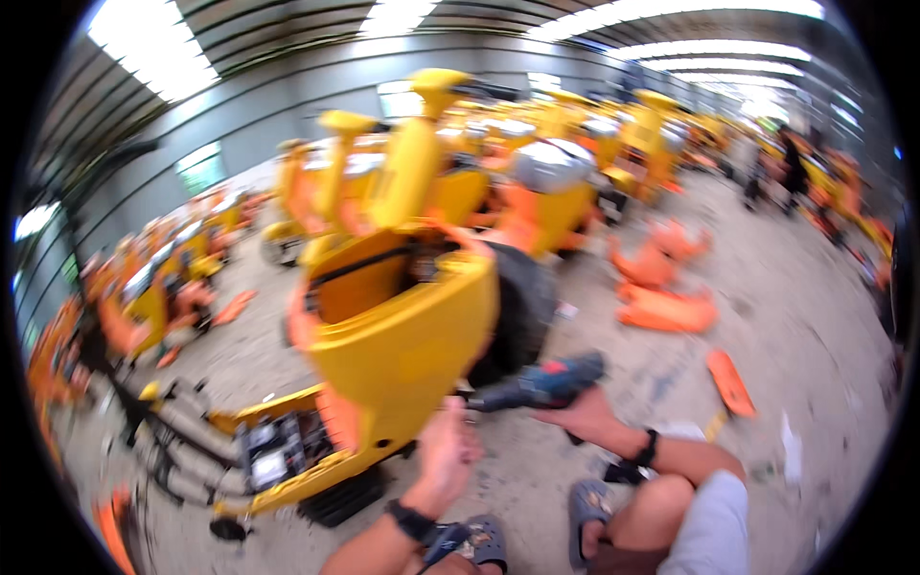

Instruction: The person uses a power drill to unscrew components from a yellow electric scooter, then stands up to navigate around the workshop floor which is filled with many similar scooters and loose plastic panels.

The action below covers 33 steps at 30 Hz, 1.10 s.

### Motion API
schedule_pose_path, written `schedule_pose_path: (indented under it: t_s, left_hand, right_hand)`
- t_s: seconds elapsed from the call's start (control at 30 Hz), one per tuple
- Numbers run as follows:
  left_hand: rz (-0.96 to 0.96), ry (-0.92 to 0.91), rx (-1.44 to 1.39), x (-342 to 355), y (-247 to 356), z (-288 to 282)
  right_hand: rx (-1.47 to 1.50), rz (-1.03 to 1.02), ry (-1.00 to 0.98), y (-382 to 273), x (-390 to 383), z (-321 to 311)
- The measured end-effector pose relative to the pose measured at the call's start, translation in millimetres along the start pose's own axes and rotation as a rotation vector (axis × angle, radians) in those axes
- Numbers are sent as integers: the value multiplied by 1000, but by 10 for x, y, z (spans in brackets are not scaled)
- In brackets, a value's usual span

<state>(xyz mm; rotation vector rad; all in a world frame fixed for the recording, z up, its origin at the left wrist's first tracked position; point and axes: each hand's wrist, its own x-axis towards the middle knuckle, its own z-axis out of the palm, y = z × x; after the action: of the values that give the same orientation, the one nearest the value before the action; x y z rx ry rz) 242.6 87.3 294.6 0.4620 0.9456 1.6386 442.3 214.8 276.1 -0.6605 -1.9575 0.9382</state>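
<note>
A yellow and orange scooter point(402, 331) stands before me, its top hollow and uncovered. In my right hand point(583, 419) is a dark power drill point(541, 383), gripped by the handle, its nose pointing left toward the scooter's lower side. My left hand point(448, 450) is at that lower edge, just beside the drill's tip, fingers curled together. Whatever those fingers pinch is hidden and blurred. Low on the scooter's left, a yellow footboard frame point(307, 484) holds an uncovered compartment of dark and white parts point(276, 452). Behind the body shows a black wheel point(522, 307).
Orange panels point(666, 307) lie on the concrete floor to the right, with another orange piece point(731, 383) nearer. Many yellow scooters point(556, 192) crowd behind. Handlebars and cables point(168, 441) lie at left. A person point(788, 168) stands far right. My sandals point(586, 517) are below.
</note>
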Motion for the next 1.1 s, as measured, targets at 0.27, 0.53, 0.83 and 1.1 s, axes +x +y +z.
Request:
schedule_pose_path:
  t_s: [0.27, 0.53, 0.83, 1.1]
  left_hand:
    - [198, 175, 89, 11, 40, 116]
    - [185, 181, 128, 62, -7, 131]
    - [280, 190, 103, 65, 39, 137]
    - [234, 199, 128, 48, -2, 182]
  right_hand:
    - [178, 81, 78, 63, 19, 112]
    - [238, 63, 78, 110, -33, 49]
    - [213, 74, 73, 58, -38, 10]
    - [151, 105, 80, 131, -38, 1]
